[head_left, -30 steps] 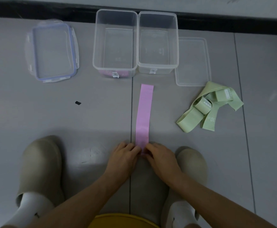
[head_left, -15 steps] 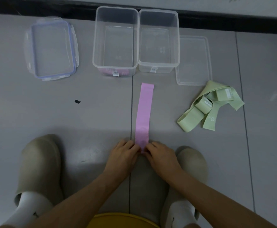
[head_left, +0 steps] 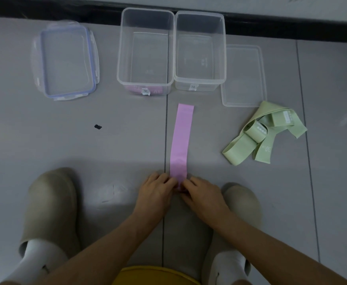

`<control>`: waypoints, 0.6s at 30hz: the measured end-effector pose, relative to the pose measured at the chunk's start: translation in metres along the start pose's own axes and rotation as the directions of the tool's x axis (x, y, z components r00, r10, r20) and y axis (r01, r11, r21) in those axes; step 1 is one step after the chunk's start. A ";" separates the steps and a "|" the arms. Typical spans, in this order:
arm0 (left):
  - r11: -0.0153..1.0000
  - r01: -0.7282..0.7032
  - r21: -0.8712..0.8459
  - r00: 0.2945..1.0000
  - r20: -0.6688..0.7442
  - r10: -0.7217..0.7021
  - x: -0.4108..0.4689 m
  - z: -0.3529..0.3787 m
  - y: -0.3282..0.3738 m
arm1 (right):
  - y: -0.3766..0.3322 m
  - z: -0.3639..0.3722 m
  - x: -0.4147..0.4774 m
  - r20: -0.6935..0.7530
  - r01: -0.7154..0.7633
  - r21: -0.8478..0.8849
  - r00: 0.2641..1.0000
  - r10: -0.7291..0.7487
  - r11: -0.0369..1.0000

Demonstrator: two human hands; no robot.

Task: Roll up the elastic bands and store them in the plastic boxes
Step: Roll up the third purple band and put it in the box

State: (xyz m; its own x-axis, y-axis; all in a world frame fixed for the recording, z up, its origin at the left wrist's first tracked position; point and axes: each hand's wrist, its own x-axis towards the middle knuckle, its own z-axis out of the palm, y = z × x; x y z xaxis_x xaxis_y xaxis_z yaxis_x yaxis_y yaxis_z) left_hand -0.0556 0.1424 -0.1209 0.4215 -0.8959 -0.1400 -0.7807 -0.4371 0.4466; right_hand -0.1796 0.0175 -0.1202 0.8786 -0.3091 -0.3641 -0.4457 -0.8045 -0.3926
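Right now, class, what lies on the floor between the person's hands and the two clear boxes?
In the head view, the pink band lies flat, then a bare strip of floor.

Clear glossy plastic boxes [head_left: 145, 52]; matt grey floor [head_left: 65, 140].

Pink band [head_left: 181, 140]: near end, 6 o'clock, hidden under the fingers of left hand [head_left: 156, 192] and right hand [head_left: 203, 194], which pinch it; no. of turns rolled cannot be told. Both forearms cut off by bottom edge.
Left box [head_left: 120, 58], 11 o'clock: pink item low behind front wall, prob. a rolled band, blurred by the plastic. Sticker text on it and on right box [head_left: 223, 54]: too small to read.
Green bands [head_left: 261, 136], 3 o'clock: tangled, qty unclear.
Dark speck [head_left: 98, 126], 9 o'clock: too small to ID.
Right shoe [head_left: 240, 202]: partly behind right forearm.
Yellow garment [head_left: 154, 276]: cut at 6 o'clock.
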 end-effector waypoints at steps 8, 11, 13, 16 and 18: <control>0.999 -0.023 0.040 1.000 -0.016 0.024 -0.003 0.007 -0.006 | -0.006 -0.003 0.006 0.039 -0.120 0.088 0.992 0.116 0.989; 0.997 -0.059 0.044 0.996 -0.058 0.061 -0.004 0.005 -0.006 | -0.005 -0.003 0.009 0.042 -0.132 0.102 0.991 0.128 0.986; 0.996 -0.079 0.048 0.995 -0.061 0.082 -0.001 0.003 -0.007 | -0.003 -0.004 0.010 0.058 -0.131 0.105 0.990 0.126 0.986; 0.998 -0.057 0.032 0.998 -0.027 0.057 0.002 0.005 -0.008 | -0.002 -0.004 0.010 0.047 -0.144 0.161 0.989 0.138 0.976; 0.999 -0.032 0.023 0.999 -0.005 0.032 0.003 0.006 -0.010 | -0.001 -0.004 0.009 0.002 -0.135 0.200 0.991 0.137 0.970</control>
State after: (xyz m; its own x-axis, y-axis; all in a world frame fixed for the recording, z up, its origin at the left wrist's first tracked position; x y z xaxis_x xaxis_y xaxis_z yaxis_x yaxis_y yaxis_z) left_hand -0.0493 0.1433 -0.1311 0.3988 -0.9090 -0.1212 -0.8042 -0.4101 0.4301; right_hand -0.1700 0.0134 -0.1193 0.8086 -0.4155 -0.4165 -0.5855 -0.6372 -0.5011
